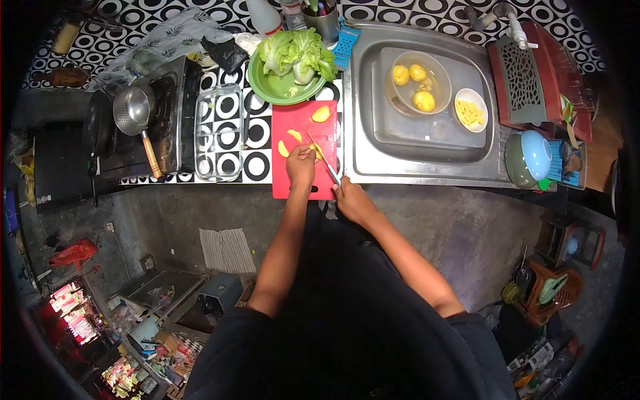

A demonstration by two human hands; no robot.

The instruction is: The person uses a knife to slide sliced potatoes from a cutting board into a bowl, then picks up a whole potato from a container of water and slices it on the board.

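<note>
On the red cutting board (291, 183) my left hand (301, 166) is bent over a small yellow potato piece (316, 152), fingers pressed together on it. My right hand (353, 202) grips the light blue handle of a knife (327, 163), whose blade reaches up and left beside the left fingertips. Yellow slices (283, 148) lie left of that hand, and a larger potato piece (321, 114) rests near the board's top. Just above the board, a green basin (287, 93) holds leafy greens (308, 55).
Right of the board is a steel sink (360, 127) with a bowl of potatoes (395, 100) and a white bowl of cut strips (485, 121). A glass dish (200, 143) stands to the left, beyond it a stove (175, 123) with a pan (132, 109).
</note>
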